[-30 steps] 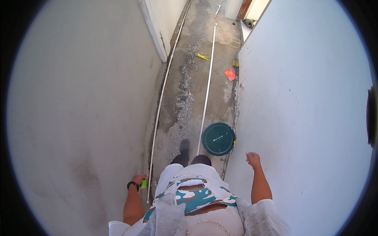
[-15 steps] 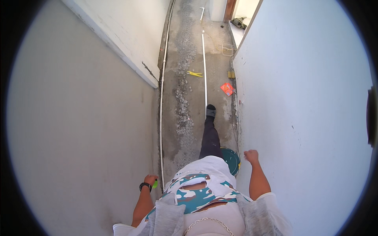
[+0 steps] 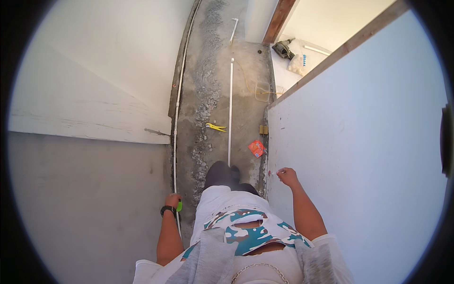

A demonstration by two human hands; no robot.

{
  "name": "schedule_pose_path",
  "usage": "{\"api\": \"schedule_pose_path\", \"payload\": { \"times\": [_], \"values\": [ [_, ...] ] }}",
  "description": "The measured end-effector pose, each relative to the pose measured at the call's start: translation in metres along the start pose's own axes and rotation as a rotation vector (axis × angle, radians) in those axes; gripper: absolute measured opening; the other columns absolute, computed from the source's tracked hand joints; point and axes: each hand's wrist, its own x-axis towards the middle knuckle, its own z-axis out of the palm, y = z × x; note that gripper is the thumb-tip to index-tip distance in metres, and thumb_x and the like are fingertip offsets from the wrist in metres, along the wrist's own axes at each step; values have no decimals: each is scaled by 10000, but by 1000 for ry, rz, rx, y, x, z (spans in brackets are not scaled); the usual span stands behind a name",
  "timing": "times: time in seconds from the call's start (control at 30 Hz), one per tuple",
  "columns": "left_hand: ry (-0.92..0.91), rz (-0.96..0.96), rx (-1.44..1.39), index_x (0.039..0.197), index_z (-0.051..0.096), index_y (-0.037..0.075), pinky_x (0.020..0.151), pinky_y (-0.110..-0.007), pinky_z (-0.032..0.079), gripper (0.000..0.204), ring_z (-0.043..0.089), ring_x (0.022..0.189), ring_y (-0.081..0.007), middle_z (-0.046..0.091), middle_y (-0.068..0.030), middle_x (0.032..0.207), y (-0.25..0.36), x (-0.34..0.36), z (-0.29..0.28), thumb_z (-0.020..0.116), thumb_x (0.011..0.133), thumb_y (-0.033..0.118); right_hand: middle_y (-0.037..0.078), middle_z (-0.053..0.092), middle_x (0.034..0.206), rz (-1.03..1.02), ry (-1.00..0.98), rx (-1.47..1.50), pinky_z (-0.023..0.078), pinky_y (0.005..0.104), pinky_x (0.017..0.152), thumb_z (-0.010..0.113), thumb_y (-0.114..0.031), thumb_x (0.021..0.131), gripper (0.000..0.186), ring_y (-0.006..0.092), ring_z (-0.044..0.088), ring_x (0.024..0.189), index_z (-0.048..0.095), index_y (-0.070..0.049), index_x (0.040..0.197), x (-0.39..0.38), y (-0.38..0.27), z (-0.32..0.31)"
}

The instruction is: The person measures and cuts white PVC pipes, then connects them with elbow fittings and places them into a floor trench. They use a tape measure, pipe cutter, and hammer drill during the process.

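Note:
I look down a narrow concrete passage between two white walls. My left hand [image 3: 172, 200], with a black wristband, hangs low at my side and is closed on a small green object [image 3: 179, 206], close to a long white pipe [image 3: 175, 137] along the left wall. My right hand [image 3: 287, 176] is raised near the right wall [image 3: 359, 156], fingers loosely curled, holding nothing I can make out. A second white pipe [image 3: 230, 113] lies along the floor ahead of my dark shoe [image 3: 218, 173].
A yellow tool [image 3: 215, 127] lies on the floor between the pipes. A red-orange packet [image 3: 256, 148] sits by the right wall's base. Farther on, a wooden door frame [image 3: 279, 21], a power tool [image 3: 283, 48] and a plastic bag [image 3: 298, 64] lie past the wall's corner.
I have walked forward along the passage; the yellow tool and red packet are nearer, and the round green lid is out of view. My right hand stays raised by the wall.

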Motion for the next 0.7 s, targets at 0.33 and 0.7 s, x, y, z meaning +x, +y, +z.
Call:
{"api": "schedule_pose_path", "payload": {
  "times": [0.33, 0.7],
  "values": [
    [-176, -401, -483, 1208, 624, -10, 926, -375, 491, 588, 642, 1056, -310, 667, -193, 1152, 71, 354, -200, 773, 684, 212, 115, 699, 812, -127, 67, -120, 533, 295, 620, 723, -253, 836, 393, 166, 671, 650, 670, 9, 1124, 427, -353, -166],
    [-200, -472, -689, 1197, 653, 45, 845, -362, 514, 422, 671, 954, -263, 696, -147, 1065, 190, 800, -473, 699, 796, 167, 231, 684, 970, -160, -292, -198, 500, 412, 869, 627, -499, 890, 671, 332, 667, 944, 489, -72, 1389, 1012, -624, -123]
  ]
}}
